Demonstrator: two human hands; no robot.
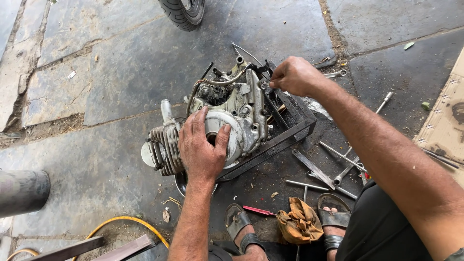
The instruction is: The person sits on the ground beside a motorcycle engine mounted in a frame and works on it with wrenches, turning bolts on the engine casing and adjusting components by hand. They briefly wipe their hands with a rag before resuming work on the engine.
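Note:
A grimy grey motorcycle engine (239, 108) rests tilted on a black metal frame stand (290, 133) on the stone floor. Its finned cylinder (166, 145) points left. My left hand (200, 147) lies flat on the round side cover, fingers spread over its rim. My right hand (292, 75) is at the engine's upper right edge, fingertips pinched on a small metal part (265, 85) there; I cannot tell whether it is a bolt or a tool tip.
Several spanners and T-handle wrenches (333, 166) lie on the floor to the right. A brown rag (299, 222) and a red-handled tool (258, 210) sit by my sandalled feet. A tyre (183, 12) is at top, a yellow hose (123, 222) at bottom left, cardboard (447, 116) at right.

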